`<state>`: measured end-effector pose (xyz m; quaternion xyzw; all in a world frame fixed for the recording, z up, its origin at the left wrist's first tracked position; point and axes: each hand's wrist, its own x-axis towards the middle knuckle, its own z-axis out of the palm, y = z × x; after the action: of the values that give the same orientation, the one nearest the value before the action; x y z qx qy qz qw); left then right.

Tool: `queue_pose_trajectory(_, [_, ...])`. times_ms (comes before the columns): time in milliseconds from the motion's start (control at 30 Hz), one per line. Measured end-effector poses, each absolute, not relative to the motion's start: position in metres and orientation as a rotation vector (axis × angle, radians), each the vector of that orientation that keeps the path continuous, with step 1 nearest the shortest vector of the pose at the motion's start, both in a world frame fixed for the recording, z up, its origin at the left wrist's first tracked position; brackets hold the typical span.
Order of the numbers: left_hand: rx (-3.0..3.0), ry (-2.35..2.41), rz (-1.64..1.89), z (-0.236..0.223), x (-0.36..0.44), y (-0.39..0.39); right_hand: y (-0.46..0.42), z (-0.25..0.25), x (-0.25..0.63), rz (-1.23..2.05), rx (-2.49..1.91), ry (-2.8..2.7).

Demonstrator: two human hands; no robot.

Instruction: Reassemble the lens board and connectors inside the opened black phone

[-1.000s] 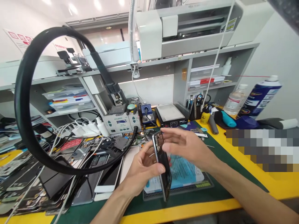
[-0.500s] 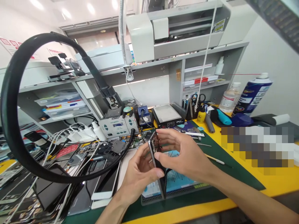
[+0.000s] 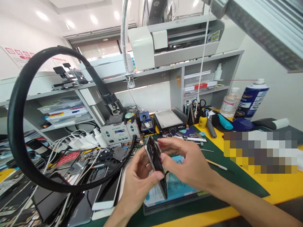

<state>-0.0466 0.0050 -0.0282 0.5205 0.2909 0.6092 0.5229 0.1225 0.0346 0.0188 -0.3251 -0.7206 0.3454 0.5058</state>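
Note:
A smartphone [image 3: 155, 160] with its inner parts exposed stands tilted between my hands, its dark inner face turned partly to the right. My left hand [image 3: 139, 183] is wrapped round its left edge, the thumb lying across the lower part. On the other side, my right hand [image 3: 187, 160] is closed at the upper part of the phone, thumb against the face and fingers along the far side; whether a small part is also pinched there is hidden. Below them lies a blue sheet with printing [image 3: 175, 179] on the green mat [image 3: 227, 186].
Disassembled phones [image 3: 53, 198] and loose parts crowd the left, under a thick black flexible hose [image 3: 15, 126]. Behind stand a soldering station [image 3: 119, 134] and a flat heating plate [image 3: 169, 118]. A cotton swab [image 3: 216, 164] and tweezers [image 3: 207, 150] lie right. A spray can [image 3: 252, 99] stands further back.
The phone has turned from nearly edge-on so more of its inner face shows. Both hands have turned along with it, still holding it. The camera view has tilted slightly up.

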Motion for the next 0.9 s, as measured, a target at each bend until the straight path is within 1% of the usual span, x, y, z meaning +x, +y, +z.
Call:
queue_pose_trajectory(133, [1.227, 0.718, 1.519, -0.025, -0.043, 0.004, 0.036, 0.012, 0.123, 0.722, -0.840, -1.716])
queue_pose_trajectory(167, [1.221, 0.716, 1.525, -0.025, -0.042, 0.004, 0.037, 0.011, 0.123, 0.741, -0.860, -1.695])
queue_pose_trajectory(333, [1.149, 0.727, 1.518, -0.024, -0.039, 0.005, 0.042, 0.011, 0.122, 1.091, -0.909, -1.451])
queue_pose_trajectory(633, [1.020, 0.818, 1.519, -0.020, -0.039, 0.003, 0.060, 0.025, 0.132, 1.509, -0.869, -1.129])
queue_pose_trajectory(800, [0.865, 0.840, 1.519, -0.020, -0.045, 0.007, 0.077, 0.023, 0.142, 1.655, -0.842, -0.950])
queue_pose_trajectory(900, [0.696, 0.832, 1.453, -0.016, -0.052, 0.009, 0.084, 0.022, 0.147, 1.727, -0.842, -0.853])
